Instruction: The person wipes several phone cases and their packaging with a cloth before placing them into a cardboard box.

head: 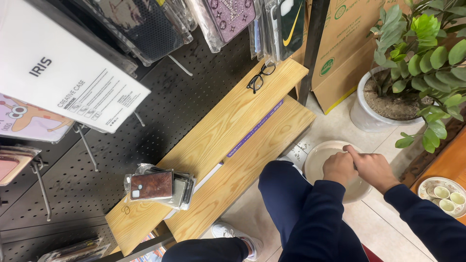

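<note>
Left to right we logged: bagged phone cases [159,188] lying on the wooden shelf [228,126]; black glasses [259,77] farther along; our left hand [338,167], clenched, and right hand [371,166], fingers curled, meeting over the pale dish [318,157] on the floor. Contents hidden; progress unclear.

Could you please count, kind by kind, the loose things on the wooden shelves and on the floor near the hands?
Black-framed eyeglasses on the upper light wooden shelf: 1
Stack of phone cases in clear plastic wrap: 1
Round beige basin under the left hand and right hand: 1
White pot with a green plant: 1
Brown cardboard box: 1
Total: 5
</note>
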